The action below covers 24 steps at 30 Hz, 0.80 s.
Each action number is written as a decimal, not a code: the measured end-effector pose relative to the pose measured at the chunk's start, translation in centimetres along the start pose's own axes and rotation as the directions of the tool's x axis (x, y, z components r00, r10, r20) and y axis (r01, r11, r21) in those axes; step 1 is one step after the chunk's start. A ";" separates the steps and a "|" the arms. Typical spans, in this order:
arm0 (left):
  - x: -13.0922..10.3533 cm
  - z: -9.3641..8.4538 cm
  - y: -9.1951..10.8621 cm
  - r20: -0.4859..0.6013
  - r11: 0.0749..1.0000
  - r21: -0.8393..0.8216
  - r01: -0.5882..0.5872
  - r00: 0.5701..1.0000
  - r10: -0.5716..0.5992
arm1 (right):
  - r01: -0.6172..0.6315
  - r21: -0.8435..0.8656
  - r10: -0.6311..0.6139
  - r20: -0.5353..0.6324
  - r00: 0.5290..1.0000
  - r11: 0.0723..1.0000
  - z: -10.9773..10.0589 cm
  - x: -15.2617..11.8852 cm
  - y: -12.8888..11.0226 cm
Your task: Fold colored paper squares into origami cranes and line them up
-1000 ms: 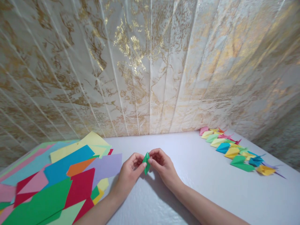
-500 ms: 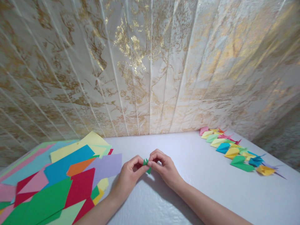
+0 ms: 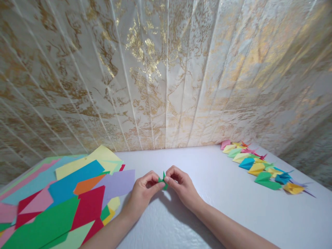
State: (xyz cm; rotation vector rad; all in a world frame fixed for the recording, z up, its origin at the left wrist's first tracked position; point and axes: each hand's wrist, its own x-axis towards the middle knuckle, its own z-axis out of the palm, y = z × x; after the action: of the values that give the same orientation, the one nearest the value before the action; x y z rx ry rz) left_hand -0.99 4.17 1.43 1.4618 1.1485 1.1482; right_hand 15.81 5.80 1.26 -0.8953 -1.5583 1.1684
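Note:
Between my fingertips is a small piece of folded green paper [image 3: 164,186], with a thin point sticking up and part of it showing below. My left hand [image 3: 145,190] pinches its left side between thumb and forefinger. From the other side, my right hand [image 3: 181,183] pinches it the same way. The fingers cover much of the folded paper, so its full shape is hidden. Both hands are above the middle of the white table [image 3: 166,228].
Loose sheets of coloured paper overlap on the left, among them a green sheet [image 3: 49,221] and a blue sheet [image 3: 75,183]. Rows of folded paper cranes [image 3: 267,181] lie along the right. Behind the table hangs a gold-patterned curtain [image 3: 166,86].
The green folded paper has turned slightly between my fingers. Its upper point now stands taller and narrower. Both hands keep their pinch in nearly the same place.

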 end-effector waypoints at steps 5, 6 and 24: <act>0.1 -0.1 0.0 0.004 0.999 -0.029 0.017 1.000 -0.017 | 0.001 0.031 -0.001 0.002 1.000 1.000 0.1 0.0 -0.1; 0.1 -0.1 0.0 0.005 0.999 -0.031 0.017 1.000 -0.016 | 0.001 0.037 -0.001 0.003 1.000 0.999 0.1 0.0 0.0; -0.1 0.1 -0.1 0.003 0.999 0.027 0.029 1.000 -0.029 | 0.163 -0.285 -0.156 0.047 0.987 0.945 0.0 -0.1 0.5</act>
State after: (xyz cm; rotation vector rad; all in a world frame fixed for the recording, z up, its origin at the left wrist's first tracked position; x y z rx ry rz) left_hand -0.90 4.06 1.30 1.4622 1.1836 1.1136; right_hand 15.84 5.83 0.73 -0.9245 -1.8165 0.8528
